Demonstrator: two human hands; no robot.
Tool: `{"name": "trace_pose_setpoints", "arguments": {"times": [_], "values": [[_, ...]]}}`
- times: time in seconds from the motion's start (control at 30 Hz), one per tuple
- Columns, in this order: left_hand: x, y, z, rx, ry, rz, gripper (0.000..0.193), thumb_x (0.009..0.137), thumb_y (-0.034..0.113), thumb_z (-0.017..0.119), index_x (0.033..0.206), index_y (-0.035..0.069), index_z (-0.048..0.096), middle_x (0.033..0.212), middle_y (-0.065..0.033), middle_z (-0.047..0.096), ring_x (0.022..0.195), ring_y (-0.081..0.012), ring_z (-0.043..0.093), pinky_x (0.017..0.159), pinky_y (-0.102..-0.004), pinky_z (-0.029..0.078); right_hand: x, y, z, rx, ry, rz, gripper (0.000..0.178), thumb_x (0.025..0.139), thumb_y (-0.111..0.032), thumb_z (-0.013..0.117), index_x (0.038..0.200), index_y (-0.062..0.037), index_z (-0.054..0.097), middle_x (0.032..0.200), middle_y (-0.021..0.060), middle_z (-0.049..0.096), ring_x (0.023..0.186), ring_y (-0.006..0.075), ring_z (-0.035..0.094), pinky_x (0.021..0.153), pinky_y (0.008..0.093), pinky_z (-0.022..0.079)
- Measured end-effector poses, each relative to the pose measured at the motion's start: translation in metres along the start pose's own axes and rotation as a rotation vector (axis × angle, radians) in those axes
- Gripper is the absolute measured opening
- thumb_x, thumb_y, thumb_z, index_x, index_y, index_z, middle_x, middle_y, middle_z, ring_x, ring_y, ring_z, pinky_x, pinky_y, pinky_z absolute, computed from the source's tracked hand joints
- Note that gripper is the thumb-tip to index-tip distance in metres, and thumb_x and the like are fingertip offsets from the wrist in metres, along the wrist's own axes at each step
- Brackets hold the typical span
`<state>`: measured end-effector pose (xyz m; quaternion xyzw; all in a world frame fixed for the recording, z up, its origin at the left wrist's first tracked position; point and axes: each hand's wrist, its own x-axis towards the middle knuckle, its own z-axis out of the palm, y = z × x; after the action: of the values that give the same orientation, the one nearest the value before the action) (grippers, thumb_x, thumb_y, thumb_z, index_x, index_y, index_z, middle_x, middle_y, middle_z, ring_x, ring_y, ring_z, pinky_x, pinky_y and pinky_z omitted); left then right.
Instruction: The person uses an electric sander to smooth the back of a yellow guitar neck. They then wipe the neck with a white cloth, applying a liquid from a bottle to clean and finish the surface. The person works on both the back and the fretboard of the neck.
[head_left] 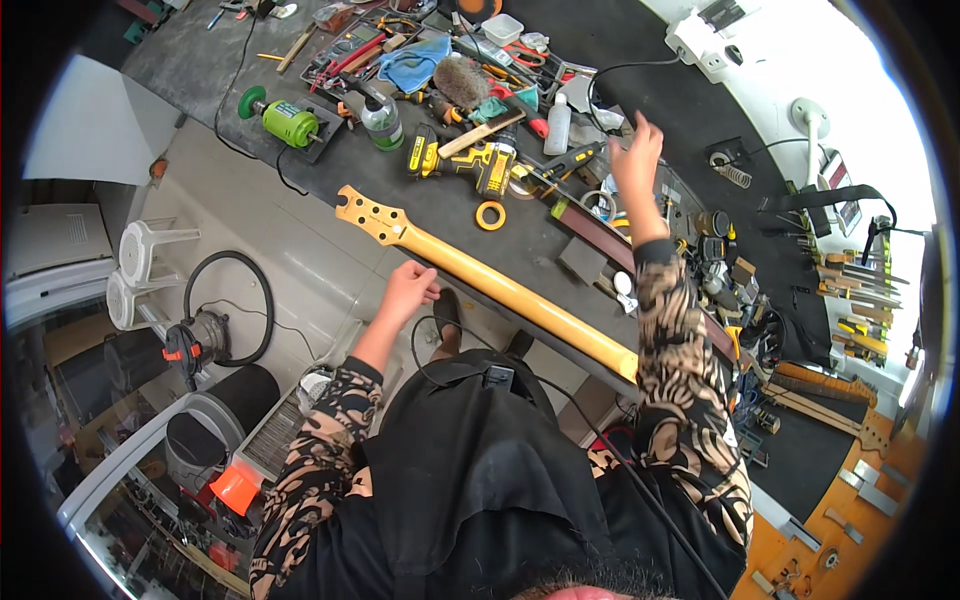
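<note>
A pale wooden guitar neck [515, 287] lies face down along the near edge of the dark workbench, its headstock [372, 215] with several round holes at the left. My left hand [408, 290] is just off the bench edge beside the neck, below the headstock, not gripping it. Its fingers are curled in, and nothing shows in them. Stretched out over the bench to the right, my right hand [637, 155] has its fingers apart and holds nothing visible. Below it are a clear bottle [558, 125] and a black-and-yellow tool [572, 160]. My right sleeve hides the neck's far end.
On the bench stand a yellow-and-black cordless drill [490, 165], a roll of orange tape [490, 215], a spray bottle [382, 122] and a green motor [290, 124]. Tools crowd the back. A vacuum cleaner [200, 340] and white stools [145, 250] are at left. A black cable [560, 390] crosses my apron.
</note>
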<state>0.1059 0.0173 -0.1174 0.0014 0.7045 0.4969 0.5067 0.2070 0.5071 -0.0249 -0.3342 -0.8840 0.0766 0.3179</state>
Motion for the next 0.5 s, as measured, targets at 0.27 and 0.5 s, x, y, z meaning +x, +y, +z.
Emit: {"name": "trace_pose_setpoints", "arguments": {"times": [0.27, 0.5], "values": [[-0.052, 0.008, -0.038, 0.138, 0.175, 0.336, 0.018, 0.109, 0.015, 0.071, 0.115, -0.001, 0.069, 0.097, -0.0088, 0.078, 0.087, -0.0177, 0.075, 0.082, -0.0330, 0.061, 0.052, -0.005, -0.024, 0.473, -0.018, 0.365, 0.027, 0.101, -0.026, 0.074, 0.106, 0.0007, 0.073, 0.089, 0.0081, 0.073, 0.079, 0.0175, 0.066, 0.076, 0.0367, 0.054], [-0.074, 0.133, 0.078, -0.223, -0.215, 0.580, 0.064, 0.110, 0.031, 0.078, 0.162, 0.005, 0.053, 0.150, -0.0103, 0.067, 0.135, -0.0212, 0.066, 0.109, -0.0384, 0.056, -0.047, -0.137, -0.151, 1.294, -0.413, 0.662, 0.011, 0.106, -0.012, 0.068, 0.112, -0.0040, 0.065, 0.099, -0.0008, 0.068, 0.092, 0.0071, 0.064, 0.082, 0.0269, 0.053]]}}
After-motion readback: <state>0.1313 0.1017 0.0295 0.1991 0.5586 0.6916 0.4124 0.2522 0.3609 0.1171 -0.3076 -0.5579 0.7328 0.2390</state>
